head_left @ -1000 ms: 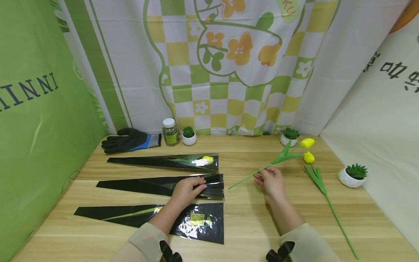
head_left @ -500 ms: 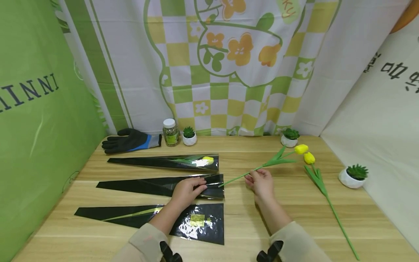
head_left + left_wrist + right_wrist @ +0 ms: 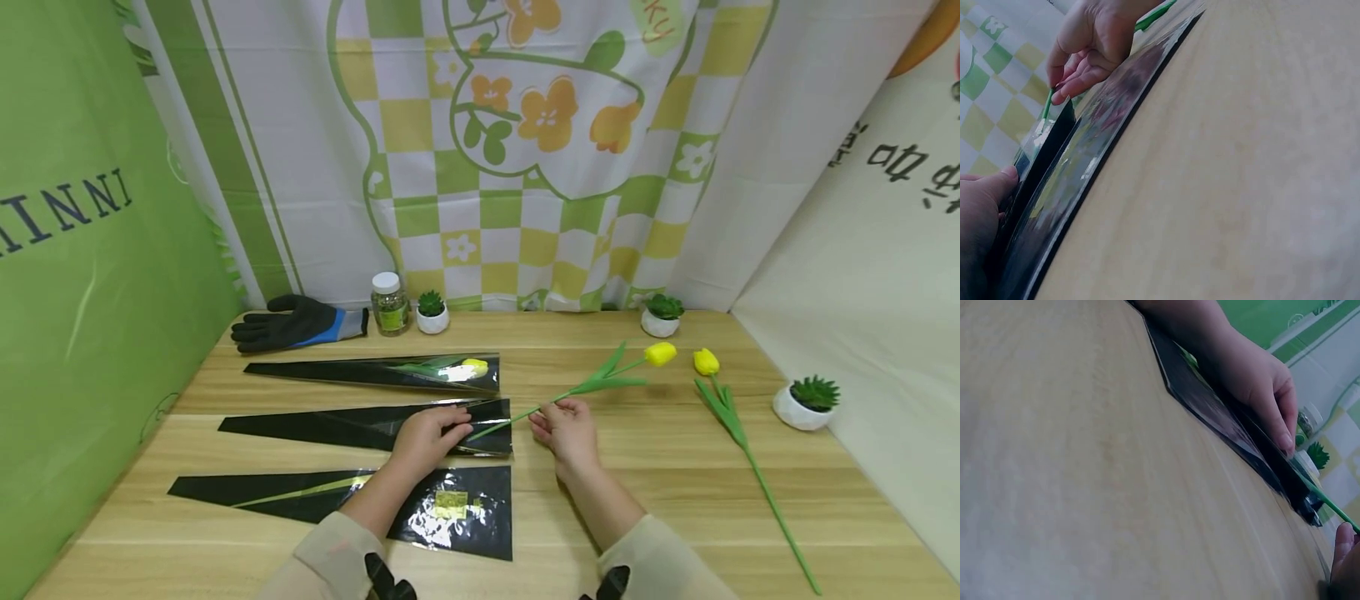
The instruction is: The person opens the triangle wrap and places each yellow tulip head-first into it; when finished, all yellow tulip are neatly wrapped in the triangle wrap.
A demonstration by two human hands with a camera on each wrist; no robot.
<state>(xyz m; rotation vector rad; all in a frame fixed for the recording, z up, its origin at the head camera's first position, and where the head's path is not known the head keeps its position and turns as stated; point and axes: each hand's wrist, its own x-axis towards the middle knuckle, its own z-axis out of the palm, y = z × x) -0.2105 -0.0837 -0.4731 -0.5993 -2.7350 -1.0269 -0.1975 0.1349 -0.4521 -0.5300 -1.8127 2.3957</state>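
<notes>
Beige sleeves (image 3: 337, 542), a black strap (image 3: 386, 579) at each cuff.

Three black sleeves (image 3: 360, 425), four tulips (image 3: 660, 353), three potted succulents (image 3: 806, 402).
</notes>
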